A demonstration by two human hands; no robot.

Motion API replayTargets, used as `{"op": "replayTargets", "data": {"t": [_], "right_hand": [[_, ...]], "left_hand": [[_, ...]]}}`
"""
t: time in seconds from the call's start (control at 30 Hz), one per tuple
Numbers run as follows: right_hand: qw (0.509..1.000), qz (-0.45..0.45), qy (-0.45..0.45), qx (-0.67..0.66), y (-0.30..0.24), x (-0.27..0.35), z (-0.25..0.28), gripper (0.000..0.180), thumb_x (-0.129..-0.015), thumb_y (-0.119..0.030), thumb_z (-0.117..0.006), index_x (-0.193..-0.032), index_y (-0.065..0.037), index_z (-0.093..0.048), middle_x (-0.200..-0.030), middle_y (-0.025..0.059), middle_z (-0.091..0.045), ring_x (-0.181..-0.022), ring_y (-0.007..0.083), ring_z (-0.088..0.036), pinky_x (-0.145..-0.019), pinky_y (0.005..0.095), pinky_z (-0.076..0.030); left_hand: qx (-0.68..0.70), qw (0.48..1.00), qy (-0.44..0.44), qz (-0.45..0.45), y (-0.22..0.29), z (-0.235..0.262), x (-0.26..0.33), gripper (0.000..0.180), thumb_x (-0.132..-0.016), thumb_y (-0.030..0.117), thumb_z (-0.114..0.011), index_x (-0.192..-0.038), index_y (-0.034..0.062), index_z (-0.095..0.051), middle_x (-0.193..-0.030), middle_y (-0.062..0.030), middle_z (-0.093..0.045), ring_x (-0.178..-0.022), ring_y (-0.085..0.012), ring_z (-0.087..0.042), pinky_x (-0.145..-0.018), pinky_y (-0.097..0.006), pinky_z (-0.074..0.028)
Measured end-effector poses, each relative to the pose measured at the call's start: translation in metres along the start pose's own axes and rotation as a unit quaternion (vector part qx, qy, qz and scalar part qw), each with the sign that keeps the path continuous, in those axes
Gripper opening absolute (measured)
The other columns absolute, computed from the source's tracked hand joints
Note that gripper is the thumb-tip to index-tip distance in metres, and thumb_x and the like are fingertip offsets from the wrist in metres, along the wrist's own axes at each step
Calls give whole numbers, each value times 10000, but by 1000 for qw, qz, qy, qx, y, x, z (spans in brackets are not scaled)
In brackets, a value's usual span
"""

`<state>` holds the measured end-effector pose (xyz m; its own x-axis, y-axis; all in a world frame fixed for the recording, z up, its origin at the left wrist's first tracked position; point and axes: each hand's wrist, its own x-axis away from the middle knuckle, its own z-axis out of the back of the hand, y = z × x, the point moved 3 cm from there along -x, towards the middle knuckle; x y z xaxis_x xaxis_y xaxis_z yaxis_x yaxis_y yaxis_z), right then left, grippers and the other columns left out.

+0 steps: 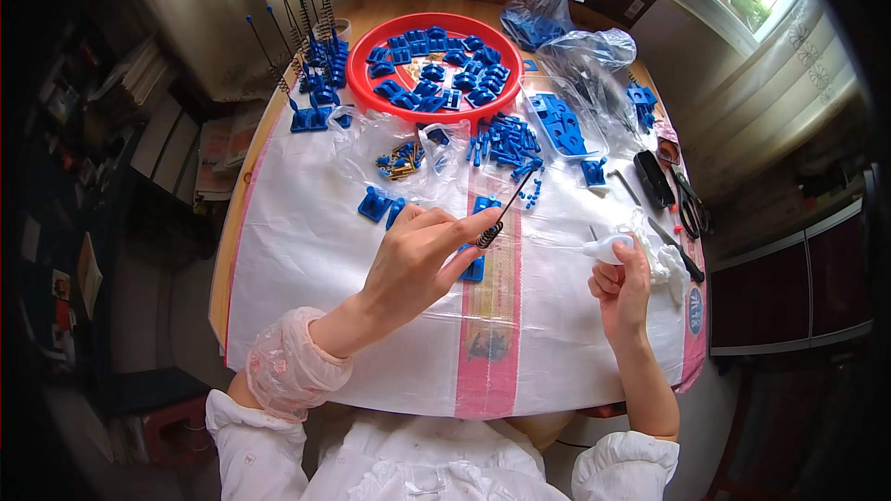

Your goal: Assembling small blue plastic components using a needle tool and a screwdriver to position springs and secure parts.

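Left hand (413, 260) raised over the middle of the tabletop (306, 250), forearm slanting up from the lower left, wrist wrapped in a pink plastic sleeve cover (292, 373). Thumb and forefinger pinched shut on a black coil spring (490, 235) with a thin straight rod (516, 197) running up and to the right from it; remaining fingers curled loosely underneath. Spring held just above a blue plastic piece (474, 268) lying on the pink stripe (490, 315) of the white woven sheet that covers the tabletop.

Right hand (620, 288) upright to the right, forearm rising almost straight from the lower edge, fingers folded in, thumb and forefinger closed on a small white squeeze bottle (608, 246) with its thin nozzle pointing left toward the spring. Nozzle tip and spring near each other but apart.

Farther back: round red tray (371, 97) heaped with blue plastic parts, a scatter of small blue pegs (509, 144) just in front of it, clear plastic bags (394, 153) with brass-coloured bits, a clear box of flat blue pieces (560, 125). At the left rear, finished blue bases with springs and rods standing upright (311, 56). At the right edge, black-handled scissors (689, 204) and a black rectangular block (654, 178) beside crumpled white cloth or tissue (666, 260). More bags of blue parts (543, 19) at the far end of the tabletop.
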<state>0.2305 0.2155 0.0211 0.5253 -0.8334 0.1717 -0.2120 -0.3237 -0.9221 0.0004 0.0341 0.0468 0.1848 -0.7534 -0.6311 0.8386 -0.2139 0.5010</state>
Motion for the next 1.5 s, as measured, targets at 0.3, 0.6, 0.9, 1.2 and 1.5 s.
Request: {"op": "replayTargets", "data": {"t": [0.3, 0.6, 0.9, 1.2, 1.5], "right_hand": [[1000, 20, -7, 16, 2, 0, -6, 136, -1001, -204, -624, -1008, -146, -502, -635, -91, -361, -513, 7, -227, -464, 225, -177], [999, 30, -12, 28, 2, 1, -9, 139, -1011, -206, -622, -1031, -127, -509, -627, -89, -367, -515, 8, -228, -466, 226, -181], [998, 45, -25, 43, 0, 3, -12, 148, -1020, -237, -617, -1009, -159, -492, -625, -92, -262, -530, 19, -208, -477, 228, -172], [997, 46, -31, 46, 0, 3, -14, 138, -1021, -223, -613, -1023, -152, -494, -618, -90, -250, -526, 23, -202, -477, 234, -170], [997, 45, -28, 51, 2, 2, -12, 141, -1017, -221, -620, -1029, -152, -497, -617, -93, -249, -526, 24, -201, -477, 235, -170]], "left_hand": [[-2, 1000, 3, -1, 1, 0, -1, 600, -818, 64, -848, -1375, 156, -646, -900, 8, -775, -838, -166, -646, -795, -328, -423], [-3, 1000, -1, 0, 1, 0, -2, 595, -821, 70, -848, -1374, 157, -647, -895, 12, -771, -845, -164, -648, -798, -333, -426], [-2, 1000, 4, -3, 1, 1, -1, 596, -822, 71, -847, -1376, 161, -646, -895, 16, -771, -848, -163, -653, -794, -335, -424], [-2, 1000, 5, -2, -1, -1, 0, 612, -807, 59, -854, -1374, 159, -648, -915, 9, -772, -839, -160, -657, -793, -336, -422], [0, 1000, 1, 0, 0, 0, -1, 615, -811, 57, -851, -1381, 162, -645, -923, 11, -775, -847, -161, -662, -799, -334, -421]]}}
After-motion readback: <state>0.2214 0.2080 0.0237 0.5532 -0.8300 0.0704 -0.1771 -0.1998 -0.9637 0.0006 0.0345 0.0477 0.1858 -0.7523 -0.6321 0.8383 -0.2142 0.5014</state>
